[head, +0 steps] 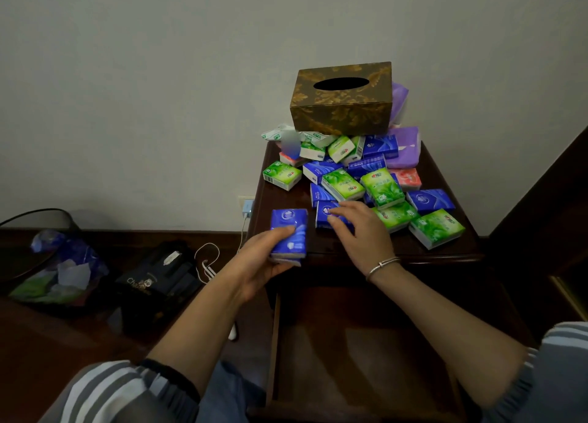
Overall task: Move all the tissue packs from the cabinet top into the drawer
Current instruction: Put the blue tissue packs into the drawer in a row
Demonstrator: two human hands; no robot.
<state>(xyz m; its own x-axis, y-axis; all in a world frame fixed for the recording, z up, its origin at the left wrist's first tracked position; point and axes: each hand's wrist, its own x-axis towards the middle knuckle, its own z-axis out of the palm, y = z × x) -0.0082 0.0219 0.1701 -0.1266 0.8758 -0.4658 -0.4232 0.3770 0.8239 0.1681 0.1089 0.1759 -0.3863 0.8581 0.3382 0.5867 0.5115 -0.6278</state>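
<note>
The left hand [264, 260] is gripping a blue tissue pack [289, 231], its thumb lying across the top face and its fingers curling beneath; the pack is hanging over the front left edge of the cabinet top [280, 200], tilted a little toward the camera. The right hand [359, 231], with a thin bracelet [381, 265] sitting on the wrist, is resting on a second blue pack [324, 216] near the front of the cabinet top; its fingers are lying loosely spread over the wrapper, touching it and not closing round it.

Behind both hands a heap of tissue packs [378, 184] is covering the rear and right of the cabinet top, green, blue and pink ones overlapping at all angles; one green pack [282, 175] is lying apart at the left, and another green pack [436, 228] is sitting at the front right corner. A purple pack [404, 147] is leaning at the back, and a gold-patterned tissue box [342, 99] is perching on top of the heap against the wall.

The drawer [359, 352] is standing pulled out below the cabinet top, between the forearms; its inside is showing dim and brown.

To the left, a charger [247, 208] is sitting in a wall socket with its white cable [206, 260] trailing to the floor; a dark bag [159, 279] and a lined waste bin [57, 263] are lying further left.
</note>
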